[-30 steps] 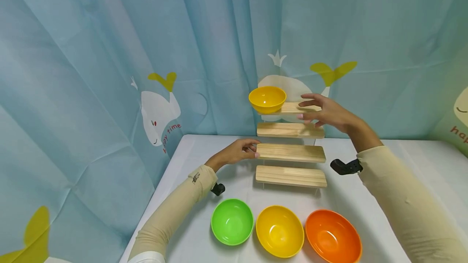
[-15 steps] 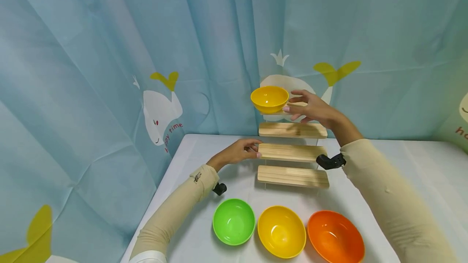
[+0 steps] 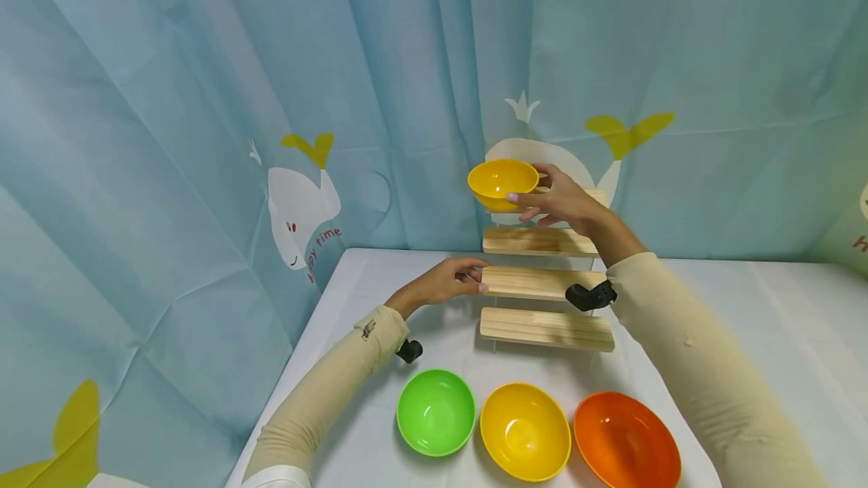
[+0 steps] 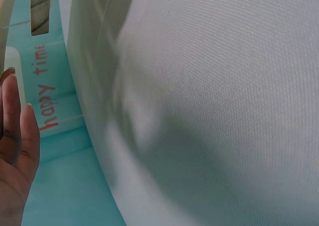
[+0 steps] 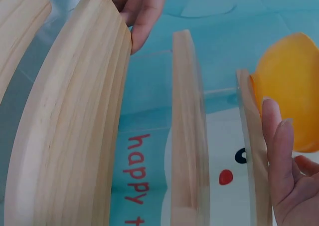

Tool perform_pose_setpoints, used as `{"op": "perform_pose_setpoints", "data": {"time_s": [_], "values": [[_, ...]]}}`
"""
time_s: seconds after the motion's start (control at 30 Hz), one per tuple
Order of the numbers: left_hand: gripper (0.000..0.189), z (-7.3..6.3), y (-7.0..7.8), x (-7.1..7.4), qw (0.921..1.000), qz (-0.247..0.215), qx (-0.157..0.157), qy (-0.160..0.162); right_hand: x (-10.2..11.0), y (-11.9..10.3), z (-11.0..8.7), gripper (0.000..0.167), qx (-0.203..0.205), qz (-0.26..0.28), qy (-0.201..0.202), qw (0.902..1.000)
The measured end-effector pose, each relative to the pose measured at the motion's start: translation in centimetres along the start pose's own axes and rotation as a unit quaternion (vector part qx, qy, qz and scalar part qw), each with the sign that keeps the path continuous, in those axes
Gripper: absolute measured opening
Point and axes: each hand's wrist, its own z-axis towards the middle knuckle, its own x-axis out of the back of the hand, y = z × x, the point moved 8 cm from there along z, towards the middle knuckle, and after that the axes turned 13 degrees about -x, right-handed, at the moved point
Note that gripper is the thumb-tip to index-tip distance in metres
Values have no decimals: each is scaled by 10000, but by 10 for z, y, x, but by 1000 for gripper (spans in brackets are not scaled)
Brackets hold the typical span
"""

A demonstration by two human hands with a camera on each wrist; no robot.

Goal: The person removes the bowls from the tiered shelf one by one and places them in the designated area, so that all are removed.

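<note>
A small yellow bowl (image 3: 490, 185) sits at the left end of the top board (image 3: 597, 196) of a four-tier wooden shelf. My right hand (image 3: 568, 205) is around the bowl's right side, thumb across its front and index finger at the far rim. In the right wrist view, other fingers (image 5: 281, 156) lie below the yellow bowl (image 5: 289, 91), alongside the board's edge. My left hand (image 3: 442, 282) grips the left end of the second board from the bottom (image 3: 529, 282), with the thumb on its face and fingers behind, as the right wrist view shows.
Near the front of the white table (image 3: 759, 322) stand a green bowl (image 3: 436, 413), a larger yellow bowl (image 3: 525, 431) and an orange bowl (image 3: 627, 439) in a row. The lowest board (image 3: 545, 328) is just behind them. A blue curtain (image 3: 407, 96) with whales hangs behind the shelf.
My right hand has moved left along the top board to the small yellow bowl, and its thumb now overlaps the bowl. My left hand stays at the board's end.
</note>
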Motion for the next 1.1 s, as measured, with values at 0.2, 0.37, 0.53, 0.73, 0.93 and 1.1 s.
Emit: {"op": "perform_pose_setpoints", "data": {"time_s": [0.2, 0.37, 0.53, 0.73, 0.93, 1.1], "values": [[53, 0, 1, -1, 10000, 13, -21, 31, -8, -3, 3, 92, -20, 100, -3, 9999], [52, 0, 2, -2, 10000, 23, -36, 33, -12, -5, 3, 89, 37, 172, -23, 9998], [53, 0, 2, -3, 10000, 2, 16, 36, -13, -5, 4, 88, 103, 243, -25, 9996], [53, 0, 0, -3, 10000, 8, 59, 15, -13, -4, 7, 85, 113, 298, -8, 9995], [53, 0, 1, -2, 10000, 73, 58, 9, -15, -4, 8, 82, 158, 287, 24, 9995], [53, 0, -1, -2, 10000, 38, 84, 9, -14, -4, 6, 87, 107, 270, 54, 9996]]}}
